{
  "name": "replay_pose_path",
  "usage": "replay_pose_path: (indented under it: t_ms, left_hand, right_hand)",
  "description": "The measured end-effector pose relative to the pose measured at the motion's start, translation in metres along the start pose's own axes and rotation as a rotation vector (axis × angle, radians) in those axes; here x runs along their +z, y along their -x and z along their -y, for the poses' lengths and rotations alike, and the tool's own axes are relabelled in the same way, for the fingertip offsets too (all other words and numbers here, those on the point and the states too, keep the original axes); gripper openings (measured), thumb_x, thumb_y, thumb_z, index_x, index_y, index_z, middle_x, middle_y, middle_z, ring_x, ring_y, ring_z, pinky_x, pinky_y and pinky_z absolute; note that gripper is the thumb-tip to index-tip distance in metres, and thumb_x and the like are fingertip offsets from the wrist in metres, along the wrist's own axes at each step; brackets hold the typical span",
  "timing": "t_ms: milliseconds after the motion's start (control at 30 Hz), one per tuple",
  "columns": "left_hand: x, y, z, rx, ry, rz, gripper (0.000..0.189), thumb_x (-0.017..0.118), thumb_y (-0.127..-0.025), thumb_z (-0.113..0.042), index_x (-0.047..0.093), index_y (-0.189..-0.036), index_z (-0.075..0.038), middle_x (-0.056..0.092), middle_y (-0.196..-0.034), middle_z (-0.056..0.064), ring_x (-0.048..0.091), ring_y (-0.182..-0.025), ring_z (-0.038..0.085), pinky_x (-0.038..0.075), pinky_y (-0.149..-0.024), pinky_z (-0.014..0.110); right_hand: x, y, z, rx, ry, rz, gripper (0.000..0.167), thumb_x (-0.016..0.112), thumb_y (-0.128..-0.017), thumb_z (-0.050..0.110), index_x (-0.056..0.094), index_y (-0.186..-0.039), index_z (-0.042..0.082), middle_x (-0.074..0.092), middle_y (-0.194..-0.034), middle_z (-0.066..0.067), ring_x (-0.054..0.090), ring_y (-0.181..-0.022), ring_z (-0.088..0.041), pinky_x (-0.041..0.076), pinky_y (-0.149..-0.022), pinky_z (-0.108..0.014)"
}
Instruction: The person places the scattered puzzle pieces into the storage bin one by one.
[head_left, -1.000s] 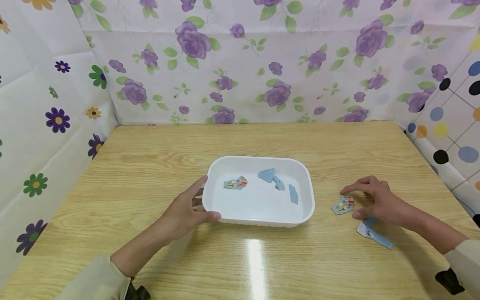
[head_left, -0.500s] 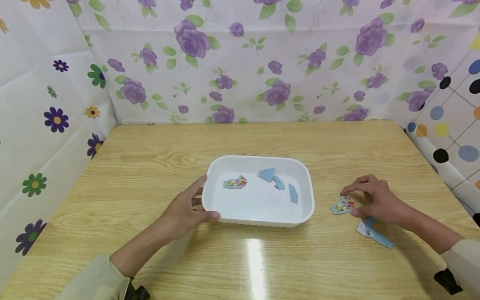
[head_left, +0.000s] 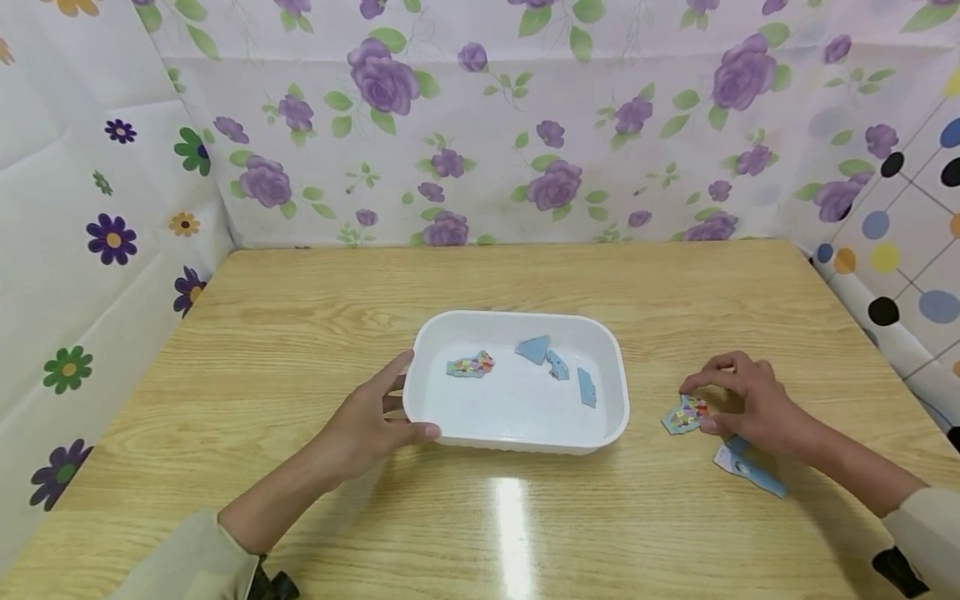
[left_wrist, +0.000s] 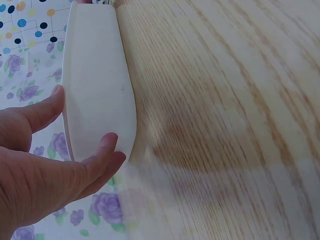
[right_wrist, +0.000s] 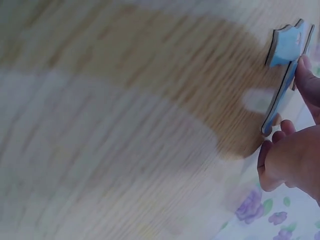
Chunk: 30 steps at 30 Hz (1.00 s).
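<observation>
A white plastic tray [head_left: 517,444] stands mid-table, and my left hand [head_left: 373,421] grips its near left corner. In the left wrist view, the thumb lies at the rim while two fingers [left_wrist: 109,147] lie along the tray's side wall [left_wrist: 95,65]. To the right of the tray, my right hand [head_left: 757,412] pinches a jigsaw puzzle piece [head_left: 684,417] with a colourful pattern and light blue edge between thumb and index finger. Seen from the right wrist, this piece [right_wrist: 276,102] appears edge-on, close over the table, with the thumb [right_wrist: 306,80] at its upper end.
Inside the tray lie a colourful puzzle piece [head_left: 471,365] and several light blue ones, including a triangular piece [head_left: 534,350]. Just below the right hand rests a long blue-and-white piece [head_left: 753,472], overlapping another blue piece [head_left: 738,444]. Floral cloth [head_left: 555,125] hangs behind the wooden table [head_left: 337,292].
The right hand has shifted very slightly, and the colourful puzzle piece has tilted a little with it. The left hand and tray stay in place.
</observation>
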<state>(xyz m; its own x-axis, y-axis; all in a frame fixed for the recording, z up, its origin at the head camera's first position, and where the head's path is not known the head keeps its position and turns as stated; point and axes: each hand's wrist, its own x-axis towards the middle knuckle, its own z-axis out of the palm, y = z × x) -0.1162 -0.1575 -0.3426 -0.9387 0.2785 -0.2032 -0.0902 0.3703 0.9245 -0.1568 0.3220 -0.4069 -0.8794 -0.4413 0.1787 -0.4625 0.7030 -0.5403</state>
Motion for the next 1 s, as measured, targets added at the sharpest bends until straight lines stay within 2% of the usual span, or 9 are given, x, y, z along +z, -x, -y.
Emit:
replay_pose_path:
  t_ms: [167,467,567,767,900,1000]
  left_hand:
    - [0.0,0.0,0.0,0.0,-0.007,-0.001,0.104,0.081,-0.078,-0.014,0.011,-0.155,-0.012,0.043,-0.142,0.019,0.051,-0.123,0.035,0.056,-0.088,0.031]
    - [0.0,-0.001,0.002,-0.009,-0.013,-0.005,0.104,0.081,-0.078,-0.014,0.012,-0.155,-0.012,0.044,-0.141,0.018,0.051,-0.123,0.035,0.056,-0.088,0.03]
    - [0.0,-0.001,0.002,-0.003,-0.006,-0.003,0.104,0.081,-0.078,-0.014,0.011,-0.155,-0.011,0.044,-0.141,0.019,0.051,-0.123,0.035,0.056,-0.088,0.031]
    - [0.0,-0.001,0.002,0.005,0.006,0.004,0.104,0.081,-0.079,-0.013,0.011,-0.155,-0.011,0.043,-0.141,0.02,0.051,-0.122,0.036,0.056,-0.088,0.031]
    - [0.0,-0.001,0.002,0.001,0.003,0.002,0.104,0.081,-0.078,-0.014,0.011,-0.155,-0.012,0.044,-0.141,0.019,0.051,-0.122,0.035,0.056,-0.088,0.031]
    - [0.0,-0.001,0.001,-0.002,-0.003,-0.003,0.104,0.081,-0.078,-0.014,0.011,-0.155,-0.012,0.044,-0.141,0.019,0.051,-0.123,0.035,0.056,-0.088,0.031]
  right_hand:
    - [0.004,0.003,0.001,-0.075,0.058,-0.032,0.046,0.08,-0.07,-0.003,0.067,-0.108,0.018,0.045,-0.115,-0.009,0.033,-0.098,-0.032,0.023,-0.073,-0.042]
    - [0.011,0.006,0.005,-0.155,0.156,-0.068,0.046,0.078,-0.071,-0.002,0.063,-0.11,0.018,0.045,-0.119,-0.01,0.031,-0.092,-0.02,0.02,-0.07,-0.034]
    - [0.012,0.007,0.006,-0.152,0.151,-0.07,0.046,0.076,-0.073,-0.005,0.062,-0.112,0.014,0.045,-0.12,-0.012,0.032,-0.094,-0.021,0.02,-0.071,-0.034]
    - [0.007,0.004,0.009,-0.092,0.096,-0.067,0.039,0.072,-0.079,-0.004,0.059,-0.114,0.009,0.043,-0.122,-0.017,0.032,-0.098,-0.028,0.022,-0.074,-0.036]
    - [0.0,-0.002,0.01,-0.105,0.079,-0.092,0.039,0.072,-0.079,-0.006,0.057,-0.114,0.006,0.043,-0.122,-0.02,0.032,-0.104,-0.034,0.022,-0.076,-0.041]
    - [-0.005,-0.008,0.011,-0.114,0.066,-0.115,0.041,0.072,-0.077,-0.008,0.057,-0.113,0.004,0.044,-0.12,-0.019,0.032,-0.107,-0.033,0.022,-0.079,-0.043]
